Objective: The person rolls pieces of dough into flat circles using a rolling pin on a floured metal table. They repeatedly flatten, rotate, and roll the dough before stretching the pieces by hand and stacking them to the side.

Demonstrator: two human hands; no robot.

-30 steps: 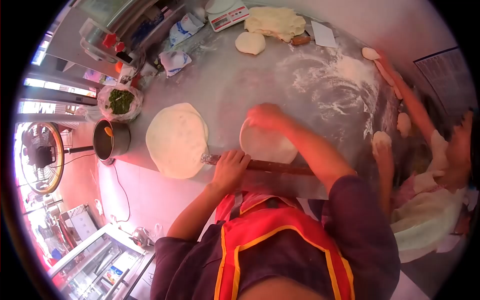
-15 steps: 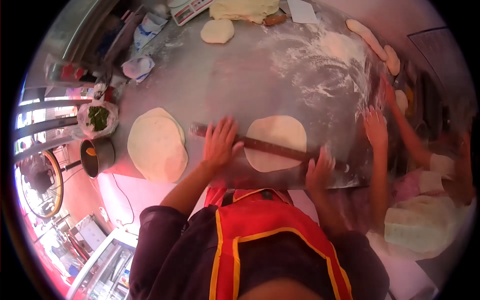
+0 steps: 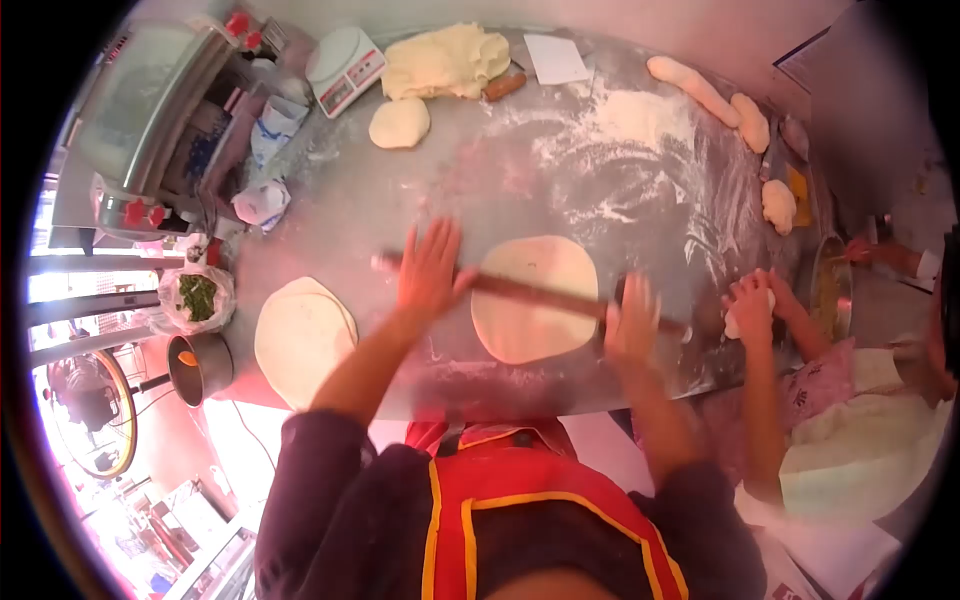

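A dark wooden rolling pin lies slantwise across a flat round of dough on the metal table. My left hand rests flat on the pin's left part, its fingers stretched out and apart. Over the right part lies my right hand, also flat with straight fingers and slightly blurred. Left of my left forearm, rolled flat dough pieces are stacked, partly overlapping.
Loose flour covers the back right. Behind stand a scale, a large dough mass and a small dough round. A metal pot is at left. At right, a co-worker's hands press dough.
The pin and both my hands have shifted slightly over the dough round, which looks larger. My view has tilted, showing more of the back. The co-worker's hands have come together on dough.
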